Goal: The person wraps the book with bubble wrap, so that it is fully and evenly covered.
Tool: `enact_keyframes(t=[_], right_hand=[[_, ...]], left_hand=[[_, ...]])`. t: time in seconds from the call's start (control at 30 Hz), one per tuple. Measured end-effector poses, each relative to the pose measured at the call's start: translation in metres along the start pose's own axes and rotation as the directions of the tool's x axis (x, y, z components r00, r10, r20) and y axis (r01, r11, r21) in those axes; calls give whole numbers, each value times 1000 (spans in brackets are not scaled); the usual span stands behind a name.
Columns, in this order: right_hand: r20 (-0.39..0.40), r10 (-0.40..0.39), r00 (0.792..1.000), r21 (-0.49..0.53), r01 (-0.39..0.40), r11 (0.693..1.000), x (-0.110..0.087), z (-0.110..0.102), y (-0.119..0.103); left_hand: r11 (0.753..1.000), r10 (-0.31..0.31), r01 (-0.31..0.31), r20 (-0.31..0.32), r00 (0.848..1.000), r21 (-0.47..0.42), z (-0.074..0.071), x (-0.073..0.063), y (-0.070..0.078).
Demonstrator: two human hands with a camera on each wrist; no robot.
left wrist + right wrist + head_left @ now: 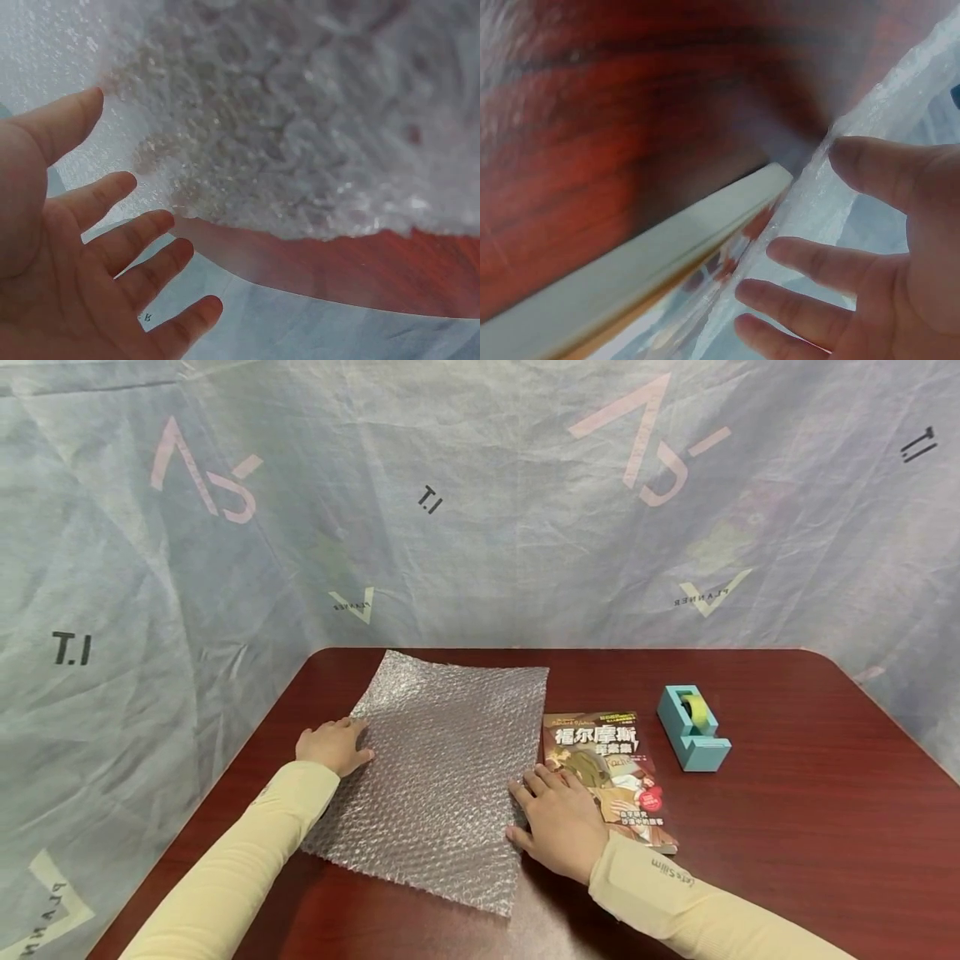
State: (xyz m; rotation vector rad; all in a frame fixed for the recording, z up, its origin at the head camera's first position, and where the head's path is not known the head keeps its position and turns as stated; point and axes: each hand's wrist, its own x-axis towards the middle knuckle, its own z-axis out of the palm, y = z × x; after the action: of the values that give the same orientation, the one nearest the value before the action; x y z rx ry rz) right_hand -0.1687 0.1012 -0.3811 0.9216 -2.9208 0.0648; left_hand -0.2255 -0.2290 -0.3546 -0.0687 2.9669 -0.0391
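Clear plastic bubble wrap (pixel 442 777) lies spread as a single sheet on the dark red wooden table (pixel 810 827), left of centre in the head view, its far edge near the table's back edge. At its left margin rests my left hand (pixel 333 747), digits spread apart and grasping nothing, fingertips over the sheet; the left wrist view shows the palm side, with the thumb well apart from the fingers. At the opposite margin is my right hand (pixel 562 822), its fingers likewise loose and separated, the thumb at the sheet's edge. Just beside that edge lies a paperback book (pixel 618 760), illustrated cover uppermost, its lower left portion hidden by my right hand; whether I touch it I cannot tell. To the right of the book, and apart from it, stands a turquoise tape dispenser (pixel 699 753) with a yellow roll (pixel 697 713). Printed grey cloth (pixel 495 552) hangs behind.
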Motion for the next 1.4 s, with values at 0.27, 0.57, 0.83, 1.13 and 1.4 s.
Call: enact_keyframes(t=[0.27,0.57,0.83,1.13,1.4], right_hand=[[-6,-36,999,86,37,996,-2,2,4],[-47,-122,991,-3,122,993,-14,-2,3],[-64,-144,988,-63,140,988,-21,3,2],[-18,-135,991,-26,135,991,-20,3,1],[-55,-149,987,-34,148,988,-19,5,6]], left_hand=[[998,-26,30,50,998,-63,-7,-9,-4],[994,-66,74,104,992,-75,-8,-19,-14],[993,-82,95,158,984,-75,-3,-15,-18],[992,-92,103,147,985,-70,-3,-15,-15],[991,-106,117,151,983,-71,-4,-17,-13]])
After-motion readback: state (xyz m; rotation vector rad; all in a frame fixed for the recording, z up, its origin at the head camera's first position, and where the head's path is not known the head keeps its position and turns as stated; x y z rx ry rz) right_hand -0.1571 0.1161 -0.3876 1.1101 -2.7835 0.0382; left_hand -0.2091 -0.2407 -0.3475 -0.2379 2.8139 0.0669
